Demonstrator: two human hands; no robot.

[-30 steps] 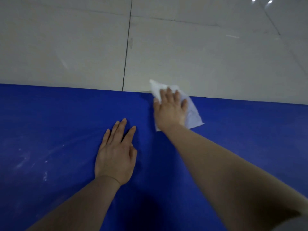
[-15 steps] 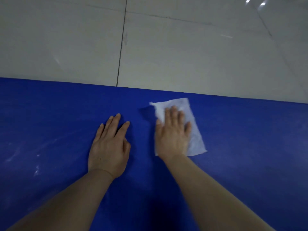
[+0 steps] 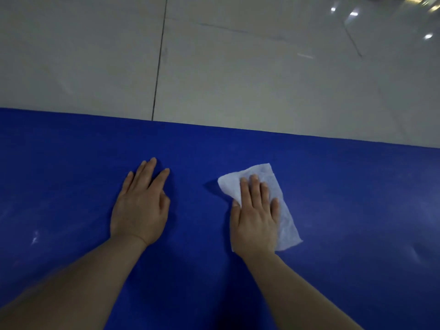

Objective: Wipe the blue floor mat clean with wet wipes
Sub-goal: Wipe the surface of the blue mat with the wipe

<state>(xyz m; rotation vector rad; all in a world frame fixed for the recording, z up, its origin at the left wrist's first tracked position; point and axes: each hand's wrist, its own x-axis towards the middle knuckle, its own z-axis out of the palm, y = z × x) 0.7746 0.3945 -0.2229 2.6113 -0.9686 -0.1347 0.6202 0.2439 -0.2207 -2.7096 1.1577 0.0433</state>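
The blue floor mat [image 3: 357,198] fills the lower half of the head view. A white wet wipe [image 3: 283,210] lies flat on it, right of centre. My right hand [image 3: 256,215] presses down on the wipe with straight fingers and covers its left part. My left hand [image 3: 140,206] rests flat on the bare mat, palm down, a hand's width to the left of the wipe. Faint whitish smears [image 3: 34,239] mark the mat at the far left.
Pale grey floor tiles [image 3: 238,79] lie beyond the mat's far edge [image 3: 262,131], with a dark grout line [image 3: 158,67] running away from me. Light reflections glint at the top right.
My right hand has drawn the wipe back from the mat's far edge toward me and a little to the right. My left hand has stayed flat on the mat.
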